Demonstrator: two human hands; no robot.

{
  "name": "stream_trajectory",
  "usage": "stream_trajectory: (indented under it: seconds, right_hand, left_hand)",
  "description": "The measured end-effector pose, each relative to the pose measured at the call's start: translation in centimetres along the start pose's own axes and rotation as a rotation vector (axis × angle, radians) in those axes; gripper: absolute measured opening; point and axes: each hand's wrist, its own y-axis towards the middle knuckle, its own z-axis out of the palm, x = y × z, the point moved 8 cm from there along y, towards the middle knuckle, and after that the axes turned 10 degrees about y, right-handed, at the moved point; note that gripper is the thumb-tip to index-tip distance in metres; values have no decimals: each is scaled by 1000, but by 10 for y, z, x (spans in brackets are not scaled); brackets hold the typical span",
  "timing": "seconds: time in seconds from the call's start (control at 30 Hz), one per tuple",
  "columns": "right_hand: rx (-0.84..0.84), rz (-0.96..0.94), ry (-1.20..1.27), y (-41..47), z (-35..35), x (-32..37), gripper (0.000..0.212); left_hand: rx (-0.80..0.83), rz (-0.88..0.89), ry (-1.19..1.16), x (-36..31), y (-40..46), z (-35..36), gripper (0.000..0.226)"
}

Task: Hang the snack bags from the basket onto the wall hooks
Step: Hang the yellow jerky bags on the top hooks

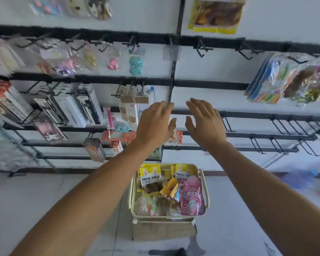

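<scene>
Wall hooks (pixel 283 124) behind, left hand (pixel 155 124), right hand (pixel 205 124) spread, empty

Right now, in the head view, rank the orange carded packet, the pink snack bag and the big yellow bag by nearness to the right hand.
1. orange carded packet, just left of the right hand.
2. pink snack bag, below, in the basket.
3. big yellow bag, hanging top of wall.

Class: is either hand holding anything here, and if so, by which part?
Nothing. The left hand and right hand are open and empty above the basket.
</scene>
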Motion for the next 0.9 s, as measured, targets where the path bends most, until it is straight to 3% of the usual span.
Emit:
stream_trajectory:
  seconds: [0.27,0.5,0.63,0.9]
  right_hand:
    - [313,53,62,-96,135,-29,40]
    - [691,239,224,-165,252,-57,43]
    - [903,405,298,-192,320,-77,52]
    - [1001,731,411,-212,444,-107,67]
  left_hand:
    - [364,-132,-28,28,-111,133,47]
    - [665,-629,-256,51,-211,243,48]
    - [717,-926,-445,55,-248,296,46]
    - [684,-1004,-488,86,-272,416,43]
